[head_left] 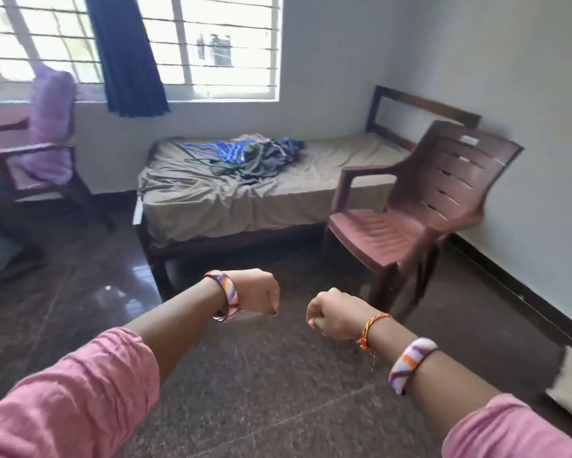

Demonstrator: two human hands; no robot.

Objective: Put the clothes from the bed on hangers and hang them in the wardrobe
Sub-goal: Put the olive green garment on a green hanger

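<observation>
Facing the bed (271, 200) from across a dark polished floor (278, 385), the person held both forearms out in front, pink sleeves (70, 401) pushed back from the wrists. The left hand (256, 290) and the right hand (332, 314) hung side by side over the floor, apart from each other, each with its fingers curled under into a loose fist and gripping nothing. Each wrist carried a striped bangle (223, 294), and the right wrist also carried an orange thread (372, 328). The clothes (271, 153) lay in a dark crumpled heap on the middle of the bed's tan sheet, toward the wall. Blue hangers (212, 150) lay just beside the heap on its left, touching it, and a green hanger (208, 163) lay in front of them. The wardrobe was not in view. A brown plastic armchair (420, 206) stood at the bed's right end, close against its side and facing into the room, between the person and that part of the mattress. A wooden armchair (43, 153) draped with purple cloth (51, 117) stood to the left, well apart from the bed. A barred window (212, 44) with a dark blue curtain (126, 54) filled the wall behind the bed.
</observation>
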